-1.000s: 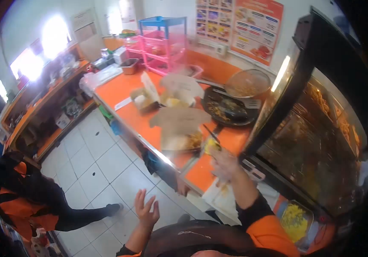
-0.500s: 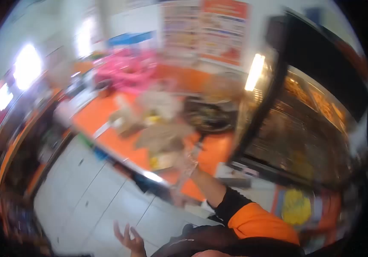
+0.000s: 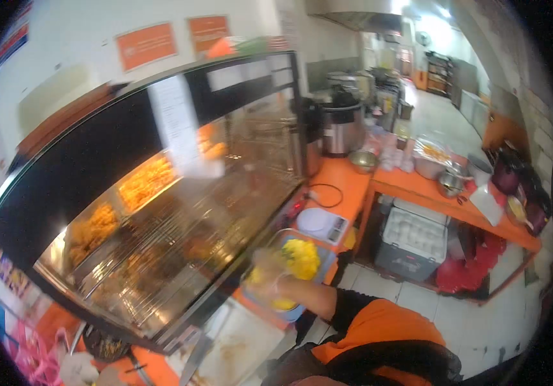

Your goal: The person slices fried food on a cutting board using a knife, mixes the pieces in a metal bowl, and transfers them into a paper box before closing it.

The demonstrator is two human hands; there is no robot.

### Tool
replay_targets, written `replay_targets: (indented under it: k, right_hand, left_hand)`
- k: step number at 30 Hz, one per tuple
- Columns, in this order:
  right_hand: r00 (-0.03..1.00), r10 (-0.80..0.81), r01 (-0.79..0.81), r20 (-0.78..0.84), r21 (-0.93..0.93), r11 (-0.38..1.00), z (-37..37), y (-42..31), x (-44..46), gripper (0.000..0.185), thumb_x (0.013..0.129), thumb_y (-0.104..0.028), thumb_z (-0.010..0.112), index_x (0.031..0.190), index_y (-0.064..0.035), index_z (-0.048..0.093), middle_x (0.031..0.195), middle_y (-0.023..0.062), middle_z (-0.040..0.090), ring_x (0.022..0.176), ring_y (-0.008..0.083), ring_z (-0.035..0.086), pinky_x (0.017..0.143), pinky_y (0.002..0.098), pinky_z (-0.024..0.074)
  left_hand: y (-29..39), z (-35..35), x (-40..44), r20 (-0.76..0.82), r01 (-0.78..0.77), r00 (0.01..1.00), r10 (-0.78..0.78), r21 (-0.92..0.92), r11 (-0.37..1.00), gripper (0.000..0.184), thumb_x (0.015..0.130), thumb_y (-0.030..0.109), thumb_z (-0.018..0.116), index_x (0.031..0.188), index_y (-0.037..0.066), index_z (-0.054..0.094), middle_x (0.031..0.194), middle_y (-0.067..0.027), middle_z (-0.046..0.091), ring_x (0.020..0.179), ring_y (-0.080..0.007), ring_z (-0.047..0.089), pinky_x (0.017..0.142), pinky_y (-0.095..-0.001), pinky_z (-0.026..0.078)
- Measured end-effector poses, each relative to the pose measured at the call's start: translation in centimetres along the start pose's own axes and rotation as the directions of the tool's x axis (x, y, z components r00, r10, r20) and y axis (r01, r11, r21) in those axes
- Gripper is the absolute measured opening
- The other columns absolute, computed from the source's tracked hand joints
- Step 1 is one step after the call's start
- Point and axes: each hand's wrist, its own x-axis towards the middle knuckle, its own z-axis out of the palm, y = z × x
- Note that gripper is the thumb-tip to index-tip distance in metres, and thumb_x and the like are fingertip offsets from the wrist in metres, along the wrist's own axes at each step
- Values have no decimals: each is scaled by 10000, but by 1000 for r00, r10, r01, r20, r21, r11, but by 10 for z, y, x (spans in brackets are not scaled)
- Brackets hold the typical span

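Note:
My right hand (image 3: 267, 270), blurred and seemingly in a clear glove, is over the left part of a tray (image 3: 333, 257) of yellow shredded food (image 3: 302, 256). Its fingers are smeared by motion, so whether it holds any food cannot be told. A white scale (image 3: 320, 225) stands just behind the tray. Nearer the front lies a stained white board (image 3: 241, 341) with a knife (image 3: 197, 357) at its left edge. My left hand is out of view.
A glass-fronted warmer (image 3: 180, 219) with fried food fills the left. Pots, a metal bowl (image 3: 362, 161) and other containers stand along the orange counter at the right. A grey cooler (image 3: 411, 260) sits beneath it. A pan (image 3: 106, 344) is at bottom left.
The view has swung right, from the counter with open boxes to the warmer and tray. My right hand has gone from the boxes to the yellow food. My left hand has left the view.

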Motion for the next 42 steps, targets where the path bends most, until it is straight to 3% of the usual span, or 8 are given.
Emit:
replay_targets:
  k: [3, 7, 10, 19, 28, 34, 36, 42]
  right_hand:
    - [884, -422, 341, 201, 340, 876, -28, 44, 1, 607, 833, -334, 518, 1306, 2, 339, 1237, 231, 469, 1130, 338, 481, 973, 411, 368]
    - [599, -770, 507, 221, 640, 578, -75, 137, 5, 442, 863, -208, 477, 1266, -33, 436, 1280, 165, 462, 1167, 280, 466, 976, 370, 379]
    - [790, -451, 254, 415, 449, 857, -118, 241, -36, 390, 844, -142, 454, 1223, -56, 483, 1181, 162, 544, 1080, 296, 533, 925, 391, 425]
    - [527, 602, -566, 600, -280, 775, -244, 464, -99, 278, 826, -165, 446, 1062, -68, 557, 1025, 132, 625, 939, 321, 592, 780, 413, 472]
    - [835, 509, -400, 212, -403, 823, -158, 623, -6, 120, 788, -182, 583, 857, -86, 564, 770, 97, 622, 706, 258, 611, 617, 383, 492]
    - [350, 796, -286, 495, 865, -412, -96, 688, 67, 171, 880, -267, 523, 837, -101, 522, 717, 16, 536, 646, 202, 539, 607, 334, 475]
    - [494, 811, -128, 313, 949, -289, -90, 705, 38, 176, 887, -277, 507, 856, -104, 524, 730, 24, 528, 680, 207, 537, 628, 332, 464]
    - [-394, 894, -159, -215, 973, 164, -242, 672, -100, 225, 877, -328, 499, 825, -110, 516, 739, 36, 524, 696, 183, 534, 630, 338, 473]
  left_hand:
    - [62, 101, 38, -416, -374, 875, 247, -260, 890, 198, 896, 167, 491, 920, 10, 609, 898, -145, 629, 914, -304, 601, 768, -405, 510]
    - [229, 136, 129, 277, -47, 936, 218, -515, 856, 325, 810, 83, 583, 1127, 28, 537, 1242, -197, 464, 1146, -374, 444, 957, -462, 353]
    - [341, 217, 172, 776, 714, 623, -97, -514, 476, 553, 837, 225, 603, 1285, -3, 374, 1254, -215, 424, 1129, -368, 427, 946, -470, 337]
    - [477, 346, 169, 461, 703, 675, -577, -164, 692, 800, 851, 467, 545, 1366, -36, 197, 1232, -338, 291, 1153, -450, 305, 943, -536, 273]
    - [536, 402, 204, 486, 511, 767, -418, -70, 857, 524, 783, 222, 605, 1229, 18, 419, 1160, -170, 496, 1046, -336, 467, 803, -468, 378]
    - [520, 394, 202, 418, 421, 815, -400, 45, 906, 378, 801, 167, 576, 1132, 5, 496, 1026, -147, 583, 947, -300, 550, 766, -421, 423]
    - [499, 392, 191, 437, 398, 811, -388, 73, 915, 311, 839, 176, 553, 1095, 1, 529, 986, -154, 601, 908, -292, 579, 751, -390, 459]
    - [463, 366, 203, 732, 53, 602, -317, 360, 931, 422, 906, 241, 452, 1268, 28, 412, 1251, -129, 481, 1080, -262, 503, 869, -392, 432]
